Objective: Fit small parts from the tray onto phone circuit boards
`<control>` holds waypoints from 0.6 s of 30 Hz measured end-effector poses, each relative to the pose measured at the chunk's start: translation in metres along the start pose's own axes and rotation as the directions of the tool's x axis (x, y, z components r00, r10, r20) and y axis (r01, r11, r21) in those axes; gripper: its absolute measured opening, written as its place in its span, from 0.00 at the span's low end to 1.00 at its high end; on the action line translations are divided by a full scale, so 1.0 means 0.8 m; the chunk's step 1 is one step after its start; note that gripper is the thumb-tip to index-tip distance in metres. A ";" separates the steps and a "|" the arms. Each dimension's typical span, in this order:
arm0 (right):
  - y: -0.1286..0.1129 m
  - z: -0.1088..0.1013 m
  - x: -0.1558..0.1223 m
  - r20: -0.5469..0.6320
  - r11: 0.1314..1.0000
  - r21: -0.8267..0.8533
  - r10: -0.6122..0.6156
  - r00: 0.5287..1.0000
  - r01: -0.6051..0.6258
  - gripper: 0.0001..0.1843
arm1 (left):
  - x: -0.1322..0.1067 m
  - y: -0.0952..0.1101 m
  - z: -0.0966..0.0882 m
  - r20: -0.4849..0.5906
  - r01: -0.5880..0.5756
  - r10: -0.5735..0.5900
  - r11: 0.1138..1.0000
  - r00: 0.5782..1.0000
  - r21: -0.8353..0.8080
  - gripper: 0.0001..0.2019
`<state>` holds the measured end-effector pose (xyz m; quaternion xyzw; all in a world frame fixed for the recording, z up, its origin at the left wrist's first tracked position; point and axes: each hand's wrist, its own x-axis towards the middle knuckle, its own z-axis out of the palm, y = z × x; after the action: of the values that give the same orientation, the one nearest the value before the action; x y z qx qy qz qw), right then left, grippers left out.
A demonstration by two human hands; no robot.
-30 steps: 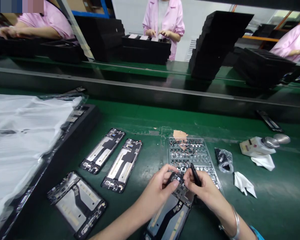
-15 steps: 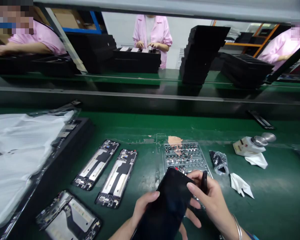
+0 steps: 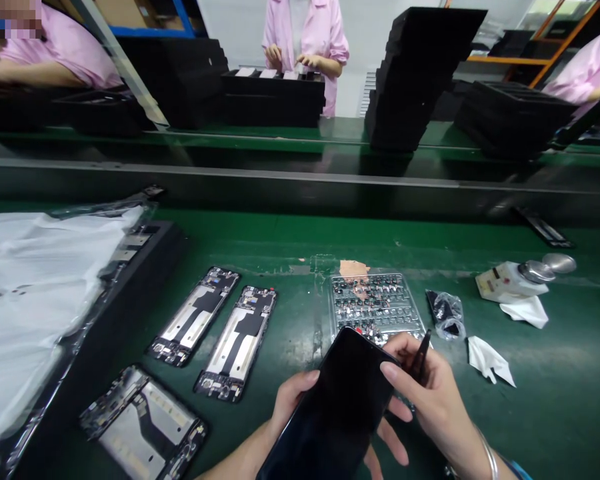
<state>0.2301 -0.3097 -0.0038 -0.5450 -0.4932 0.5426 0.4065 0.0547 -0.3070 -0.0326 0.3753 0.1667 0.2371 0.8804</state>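
A phone (image 3: 335, 400) with a dark glass front is held tilted at the bottom middle, screen up. My left hand (image 3: 293, 403) grips its left edge, thumb along the side, with fingertips showing past the right edge. My right hand (image 3: 437, 393) pinches the upper right corner, thumb on the glass. Black tweezers (image 3: 420, 357) stick up from between its fingers. Just beyond the phone lies a clear plastic tray (image 3: 405, 293) of small parts, partly hidden by the phone. The phone's back is out of sight.
To the left lie opened phones (image 3: 237, 343) and a wider opened one (image 3: 145, 427), beside a black box under white sheeting (image 3: 35, 280). At right are a bottle (image 3: 510, 281), white wipes (image 3: 490, 360) and a bagged black item (image 3: 445, 313). Co-workers sit beyond a ledge (image 3: 300, 177).
The view has tipped down slightly. The tweezers' pointed end shows more clearly above my right hand. Both hands keep their hold on the phone.
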 end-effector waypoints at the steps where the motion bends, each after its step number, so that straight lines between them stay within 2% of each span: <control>1: 0.001 -0.001 0.002 -0.043 0.999 -0.052 -0.017 0.999 0.014 0.12 | 0.001 0.004 0.002 0.021 -0.007 0.009 0.994 1.000 -0.106 0.43; 2: 0.002 -0.001 0.003 -0.105 0.991 -0.130 -0.056 0.993 0.042 0.12 | 0.001 0.009 0.004 0.002 -0.034 0.035 0.981 0.999 -0.193 0.40; 3: 0.004 0.000 0.003 -0.156 0.972 -0.224 -0.115 0.981 0.078 0.16 | 0.001 0.012 0.005 -0.070 -0.091 0.077 0.968 0.995 -0.233 0.37; 4: 0.006 0.003 0.002 -0.165 0.943 -0.313 -0.174 0.971 0.115 0.21 | 0.001 0.015 0.006 -0.192 -0.172 0.133 0.964 0.972 -0.202 0.33; 5: 0.008 0.007 0.000 -0.121 0.911 -0.383 -0.213 0.969 0.153 0.28 | 0.001 0.017 0.006 -0.327 -0.254 0.202 0.959 0.923 -0.124 0.30; 7: 0.015 0.019 -0.009 0.093 0.868 -0.444 -0.203 0.975 0.223 0.38 | 0.002 0.020 0.004 -0.525 -0.369 0.354 0.926 0.774 0.080 0.35; 8: 0.018 0.026 -0.015 0.194 0.858 -0.455 -0.166 0.967 0.239 0.40 | 0.003 0.021 0.002 -0.566 -0.390 0.414 0.905 0.713 0.170 0.41; 9: 0.021 0.032 -0.019 0.256 0.849 -0.468 -0.135 0.957 0.245 0.39 | 0.003 0.022 -0.001 -0.574 -0.395 0.457 0.887 0.680 0.239 0.45; 11: 0.022 0.039 -0.020 0.271 0.840 -0.482 -0.126 0.954 0.248 0.32 | 0.002 0.027 -0.007 -0.546 -0.357 0.507 0.860 0.666 0.363 0.47; 13: 0.016 0.037 -0.008 0.200 0.876 -0.441 -0.115 0.973 0.194 0.25 | -0.004 0.036 -0.016 -0.515 -0.208 0.534 0.802 0.671 0.560 0.43; 14: 0.010 0.032 0.004 0.151 0.913 -0.384 -0.085 0.985 0.137 0.23 | -0.010 0.041 -0.022 -0.511 -0.077 0.554 0.724 0.658 0.685 0.41; 16: -0.005 0.021 0.041 0.009 0.979 -0.203 0.036 0.999 -0.033 0.19 | -0.023 0.050 -0.035 -0.523 0.273 0.634 0.454 0.569 0.848 0.36; 18: -0.019 0.011 0.089 -0.134 0.986 0.030 0.167 0.977 -0.165 0.16 | -0.036 0.053 -0.050 -0.520 0.597 0.721 0.183 0.459 0.781 0.32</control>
<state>0.2144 -0.2379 -0.0029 -0.6160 -0.4120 0.5410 0.3976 0.0000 -0.2738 -0.0245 0.6605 0.6812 0.2706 0.1630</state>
